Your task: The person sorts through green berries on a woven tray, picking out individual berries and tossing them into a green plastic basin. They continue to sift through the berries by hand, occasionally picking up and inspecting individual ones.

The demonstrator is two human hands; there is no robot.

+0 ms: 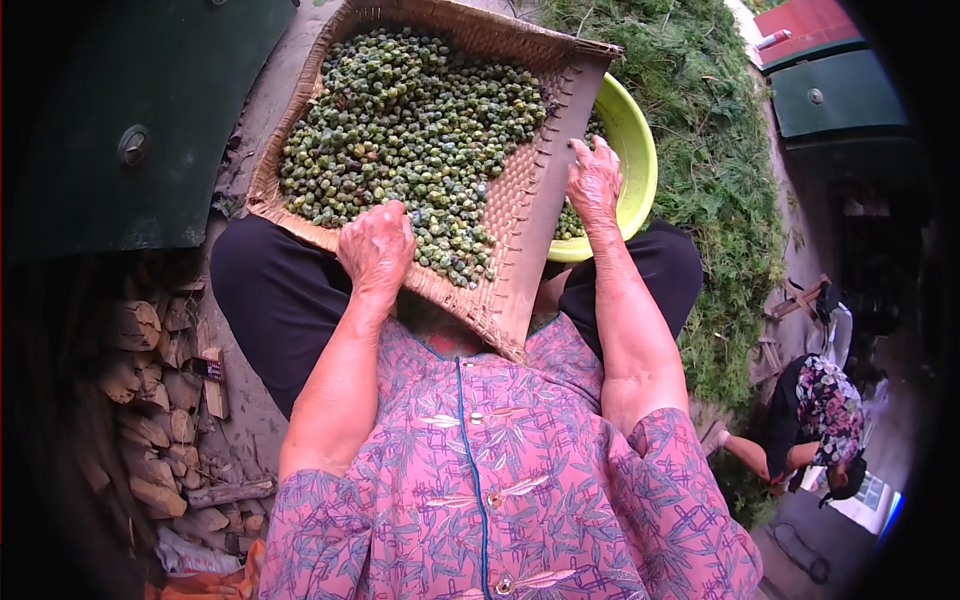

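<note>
A woven winnowing basket [510,225] lies tilted across my lap, heaped with small round green fruits [400,120], some of them brownish. My left hand [377,245] is at the near left part of the basket, its fingers curled down into the fruits; what they hold, if anything, is hidden. Beyond the basket's flat right edge, my right hand [597,180] hovers over a yellow-green basin [640,165], fingers bent but apart, with nothing visible in them. More of the green fruits show inside the basin, which the basket partly covers.
Cut green foliage [700,180] is spread on the ground to the right. Split firewood [160,400] is stacked at left, below a dark green panel [120,130]. Another person [815,410] in a flowered top bends over at far right.
</note>
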